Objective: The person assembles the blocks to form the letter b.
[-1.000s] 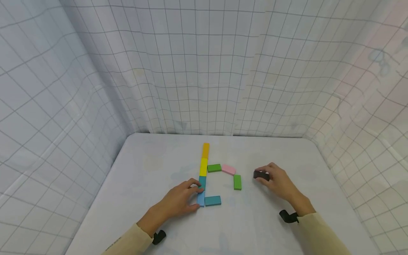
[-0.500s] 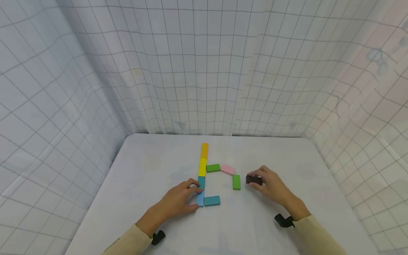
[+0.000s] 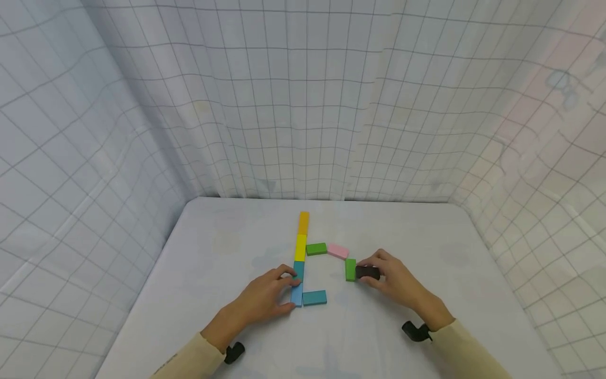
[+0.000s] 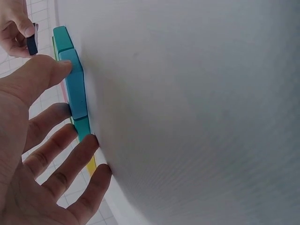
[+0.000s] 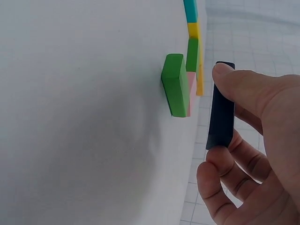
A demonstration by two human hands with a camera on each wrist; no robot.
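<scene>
My right hand [image 3: 400, 281] pinches a black rectangular block [image 5: 220, 112] between thumb and fingers, lifted off the tabletop. In the head view that block overlaps the right edge of an upright-lying green block [image 3: 350, 270]. My left hand [image 3: 265, 295] rests beside a column of blocks, its fingers loosely bent. The thumb touches the light blue block [image 4: 75, 84] at the column's near end, and fingertips lie at a teal block [image 3: 299, 269] above it. Farther up the column come a yellow block [image 3: 301, 247] and an orange block [image 3: 304, 222].
Right of the column's yellow block lies another green block [image 3: 316, 249], followed by a slanted pink block [image 3: 338, 251]. A second teal block [image 3: 314, 298] extends right from the column's near end. A gridded white curtain [image 3: 303, 105] surrounds the white table [image 3: 227, 226].
My right hand has carried the black block leftward and slightly nearer, up to the green block. The left hand has stayed in place.
</scene>
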